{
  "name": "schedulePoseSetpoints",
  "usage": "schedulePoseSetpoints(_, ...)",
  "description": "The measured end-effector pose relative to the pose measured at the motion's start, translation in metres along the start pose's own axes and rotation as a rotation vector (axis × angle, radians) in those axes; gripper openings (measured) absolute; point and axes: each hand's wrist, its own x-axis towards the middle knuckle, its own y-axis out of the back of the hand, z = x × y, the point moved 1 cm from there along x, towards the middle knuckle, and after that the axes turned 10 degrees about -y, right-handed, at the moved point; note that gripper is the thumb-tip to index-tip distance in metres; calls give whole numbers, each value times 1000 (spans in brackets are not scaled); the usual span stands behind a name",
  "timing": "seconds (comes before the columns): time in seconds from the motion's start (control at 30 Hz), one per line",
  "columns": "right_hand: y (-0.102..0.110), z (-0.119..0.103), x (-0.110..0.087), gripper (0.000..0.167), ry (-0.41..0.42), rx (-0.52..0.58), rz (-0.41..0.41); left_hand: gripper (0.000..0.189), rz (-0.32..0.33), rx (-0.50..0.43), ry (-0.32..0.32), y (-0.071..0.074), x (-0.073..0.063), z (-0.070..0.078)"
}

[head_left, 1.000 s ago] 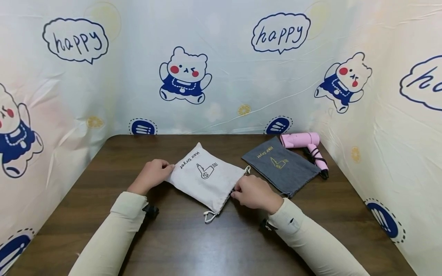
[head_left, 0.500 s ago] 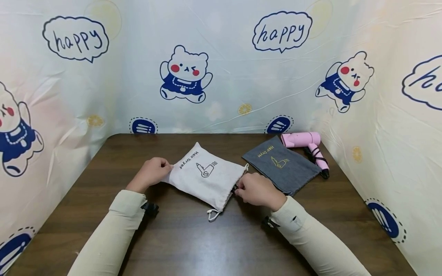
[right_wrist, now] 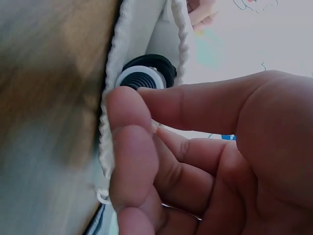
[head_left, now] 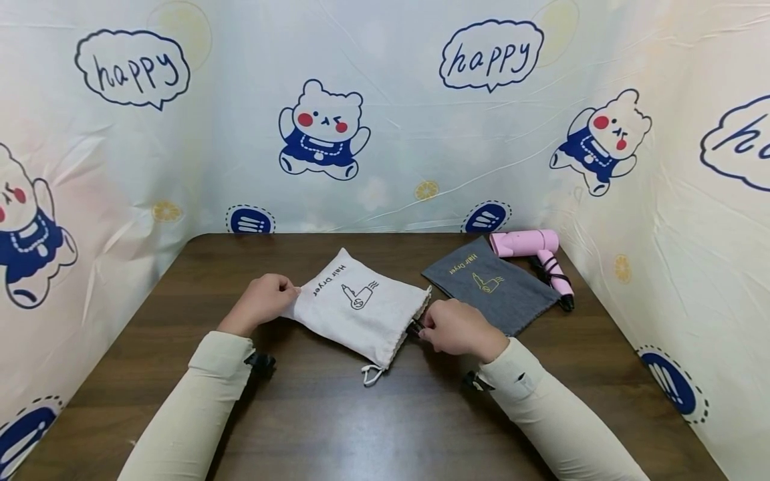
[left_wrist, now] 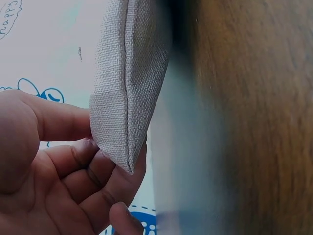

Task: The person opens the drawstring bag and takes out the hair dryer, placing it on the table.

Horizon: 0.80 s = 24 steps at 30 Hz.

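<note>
A white drawstring bag (head_left: 367, 317) printed "Hair Dryer" lies mid-table, plump, its mouth facing right. At its closed left corner my left hand (head_left: 261, 302) pinches the cloth between thumb and fingers; the left wrist view shows that seamed corner (left_wrist: 120, 127) up close. My right hand (head_left: 457, 326) is at the open mouth. Its thumb and forefinger pinch a black ribbed end (head_left: 414, 327) that sticks out. The right wrist view shows this ribbed piece (right_wrist: 139, 81) set in a white rim, like a hair dryer's handle end, with black cord behind. The bag hides the rest.
A grey drawstring bag (head_left: 481, 287) with yellow "Hair Dryer" print lies flat beyond my right hand. Behind it, near the table's right edge, rests a pink hair dryer (head_left: 525, 244) with its black cord wound round the handle. A patterned curtain (head_left: 397, 133) surrounds the wooden table (head_left: 325, 427).
My right hand has moved slightly right, away from the bag's mouth, and more of the black ribbed end shows. My left hand stays on the corner; the bag has shifted slightly.
</note>
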Motion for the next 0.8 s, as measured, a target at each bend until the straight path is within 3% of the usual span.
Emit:
schedulePoseSetpoints(0.6,14,9,-4,22,-28,-61,-67,31,-19,1,28,-2,0,0)
schedulePoseSetpoints(0.8,7,9,2,24,-20,-64,-12,41,-74,27,-25,-8,1,2)
